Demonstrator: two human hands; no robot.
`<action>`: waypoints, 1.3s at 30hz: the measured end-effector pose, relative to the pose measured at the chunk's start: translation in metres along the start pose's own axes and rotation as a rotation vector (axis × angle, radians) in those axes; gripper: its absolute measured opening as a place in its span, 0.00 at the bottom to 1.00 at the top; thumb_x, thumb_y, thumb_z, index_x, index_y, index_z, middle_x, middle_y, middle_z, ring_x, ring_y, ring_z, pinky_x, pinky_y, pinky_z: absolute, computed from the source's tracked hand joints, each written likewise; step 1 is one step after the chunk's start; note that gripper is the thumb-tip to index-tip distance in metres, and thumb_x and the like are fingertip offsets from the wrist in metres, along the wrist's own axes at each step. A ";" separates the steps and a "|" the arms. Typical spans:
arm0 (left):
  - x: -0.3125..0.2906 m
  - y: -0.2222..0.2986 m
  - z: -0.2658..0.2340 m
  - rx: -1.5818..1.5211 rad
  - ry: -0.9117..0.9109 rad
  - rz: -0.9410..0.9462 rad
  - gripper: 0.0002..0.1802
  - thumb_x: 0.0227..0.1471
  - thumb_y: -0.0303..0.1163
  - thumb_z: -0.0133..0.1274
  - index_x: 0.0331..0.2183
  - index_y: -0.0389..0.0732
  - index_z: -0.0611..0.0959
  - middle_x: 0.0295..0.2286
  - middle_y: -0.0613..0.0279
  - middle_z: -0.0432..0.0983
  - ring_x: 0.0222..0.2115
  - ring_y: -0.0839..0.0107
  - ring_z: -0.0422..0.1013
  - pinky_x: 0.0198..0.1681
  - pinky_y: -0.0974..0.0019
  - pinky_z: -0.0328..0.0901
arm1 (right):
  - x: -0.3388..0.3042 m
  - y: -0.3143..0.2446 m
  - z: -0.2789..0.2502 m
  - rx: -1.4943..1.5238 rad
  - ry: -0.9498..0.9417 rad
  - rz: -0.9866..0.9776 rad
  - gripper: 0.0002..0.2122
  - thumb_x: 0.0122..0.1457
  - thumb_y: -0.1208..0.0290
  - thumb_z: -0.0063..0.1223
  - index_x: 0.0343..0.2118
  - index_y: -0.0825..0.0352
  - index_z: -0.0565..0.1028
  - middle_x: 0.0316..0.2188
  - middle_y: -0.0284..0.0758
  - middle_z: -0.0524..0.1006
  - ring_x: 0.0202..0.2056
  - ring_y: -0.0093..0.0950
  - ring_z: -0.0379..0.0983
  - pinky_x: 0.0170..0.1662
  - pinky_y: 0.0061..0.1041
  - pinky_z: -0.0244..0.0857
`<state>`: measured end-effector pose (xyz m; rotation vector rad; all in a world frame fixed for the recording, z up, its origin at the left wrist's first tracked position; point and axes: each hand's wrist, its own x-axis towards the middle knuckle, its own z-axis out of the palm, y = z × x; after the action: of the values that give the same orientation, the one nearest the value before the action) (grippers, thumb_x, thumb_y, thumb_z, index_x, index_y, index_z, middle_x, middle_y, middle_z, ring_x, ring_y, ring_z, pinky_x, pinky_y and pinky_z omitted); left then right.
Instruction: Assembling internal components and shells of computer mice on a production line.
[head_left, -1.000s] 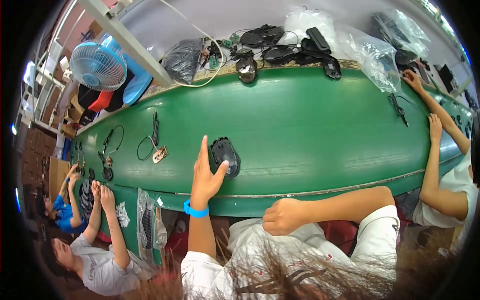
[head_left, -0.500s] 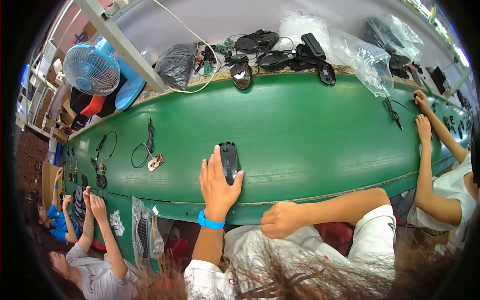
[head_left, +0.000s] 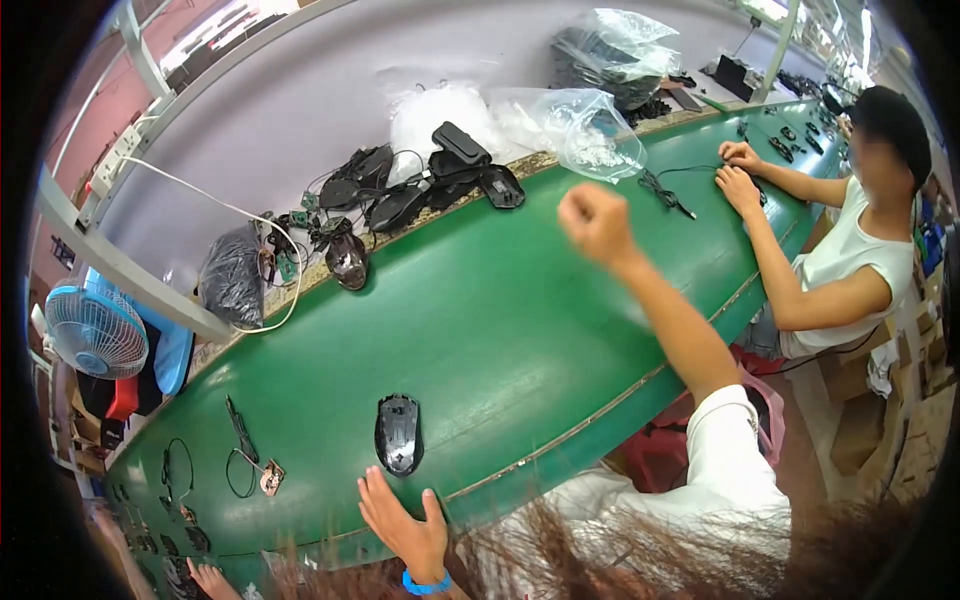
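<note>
A black computer mouse shell (head_left: 398, 434) lies on the green belt (head_left: 500, 330) near its front edge. My left hand (head_left: 405, 525) rests open just below it at the belt's edge, fingers spread, a blue band on the wrist, not touching the mouse. My right hand (head_left: 597, 222) is raised over the belt as a closed fist with nothing visible in it, the forearm stretching up from my white sleeve.
A pile of black mouse parts (head_left: 420, 185) and clear plastic bags (head_left: 580, 125) line the belt's far edge. A small circuit board with a cable (head_left: 262, 475) lies left of the mouse. Another person in white (head_left: 850, 250) works at the right. A blue fan (head_left: 97, 330) stands left.
My left hand has come off the mouse and drawn back to the belt's edge. My right hand has lifted from my lap out over the belt. The view has swung right.
</note>
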<state>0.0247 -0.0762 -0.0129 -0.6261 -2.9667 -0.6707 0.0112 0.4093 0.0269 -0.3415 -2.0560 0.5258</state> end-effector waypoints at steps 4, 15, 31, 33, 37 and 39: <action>0.010 0.013 0.005 -0.059 -0.061 0.004 0.49 0.51 0.33 0.60 0.69 0.35 0.56 0.67 0.44 0.56 0.70 0.45 0.47 0.70 0.40 0.41 | 0.018 0.180 -0.016 -0.401 0.096 0.329 0.13 0.55 0.66 0.56 0.42 0.64 0.80 0.35 0.40 0.81 0.38 0.39 0.78 0.43 0.39 0.72; 0.008 0.017 -0.003 0.019 -0.084 0.046 0.46 0.50 0.36 0.61 0.66 0.34 0.63 0.64 0.42 0.60 0.67 0.42 0.52 0.68 0.38 0.46 | 0.009 0.225 0.006 -0.708 -0.193 0.256 0.21 0.60 0.63 0.49 0.55 0.61 0.77 0.57 0.44 0.74 0.57 0.45 0.69 0.58 0.46 0.65; 0.012 0.015 0.002 0.009 -0.019 0.134 0.44 0.49 0.36 0.63 0.63 0.33 0.66 0.61 0.44 0.66 0.65 0.42 0.57 0.65 0.40 0.52 | 0.011 0.235 0.001 -0.626 -0.055 0.180 0.11 0.60 0.72 0.50 0.44 0.61 0.79 0.40 0.42 0.77 0.44 0.46 0.74 0.46 0.44 0.69; 0.010 0.012 0.003 0.004 -0.020 0.137 0.43 0.50 0.38 0.63 0.63 0.33 0.66 0.60 0.43 0.66 0.64 0.42 0.58 0.64 0.39 0.53 | 0.008 0.240 0.003 -0.599 -0.019 0.180 0.11 0.60 0.72 0.49 0.44 0.61 0.79 0.40 0.42 0.77 0.44 0.46 0.74 0.46 0.44 0.69; 0.010 0.011 0.005 0.006 -0.008 0.148 0.42 0.52 0.40 0.61 0.63 0.35 0.67 0.60 0.43 0.66 0.64 0.42 0.58 0.64 0.38 0.54 | 0.009 0.240 0.004 -0.525 0.086 0.181 0.12 0.60 0.74 0.48 0.45 0.62 0.79 0.40 0.43 0.78 0.43 0.48 0.74 0.45 0.44 0.70; 0.008 0.011 0.004 0.008 -0.007 0.165 0.41 0.52 0.40 0.62 0.63 0.34 0.67 0.60 0.43 0.66 0.64 0.43 0.59 0.63 0.39 0.54 | 0.008 0.238 0.000 -0.519 0.141 0.194 0.13 0.60 0.74 0.48 0.46 0.62 0.79 0.40 0.43 0.78 0.43 0.49 0.74 0.46 0.43 0.70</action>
<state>0.0218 -0.0628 -0.0111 -0.8622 -2.8804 -0.6444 0.0141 0.6194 -0.0853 -0.8656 -2.0089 0.0664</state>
